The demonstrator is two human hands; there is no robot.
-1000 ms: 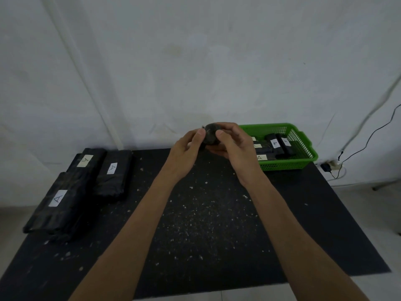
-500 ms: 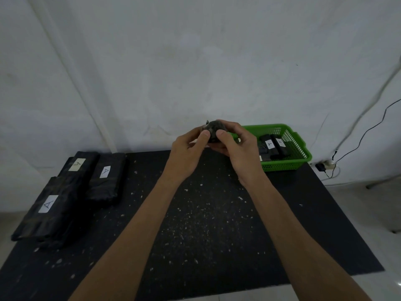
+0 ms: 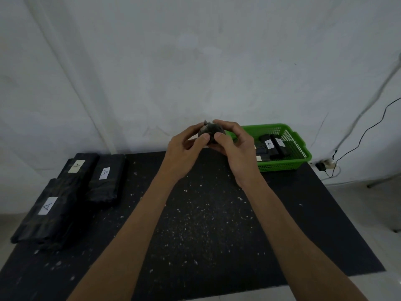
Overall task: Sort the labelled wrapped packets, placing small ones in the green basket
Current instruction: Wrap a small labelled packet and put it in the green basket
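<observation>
Both hands are raised above the far middle of the black table (image 3: 217, 224) and hold one small dark crumpled wrapped packet (image 3: 211, 129) between them. My left hand (image 3: 186, 148) pinches its left side with thumb and fingers. My right hand (image 3: 234, 146) curls round its right side and underside. The green basket (image 3: 288, 161) stands at the table's far right corner, just right of my right hand, with several small black labelled packets (image 3: 270, 146) inside. Three large black packets marked A (image 3: 50, 211) lie on the table's left side.
A white wall rises right behind the table. A black cable and a plug (image 3: 321, 166) lie on the floor to the right of the basket. White specks cover the table's middle. The table's near edge runs below my forearms.
The hands keep the small packet between them and have hardly shifted. The view has drifted slightly, so the basket and large packets sit a little differently in the frame.
</observation>
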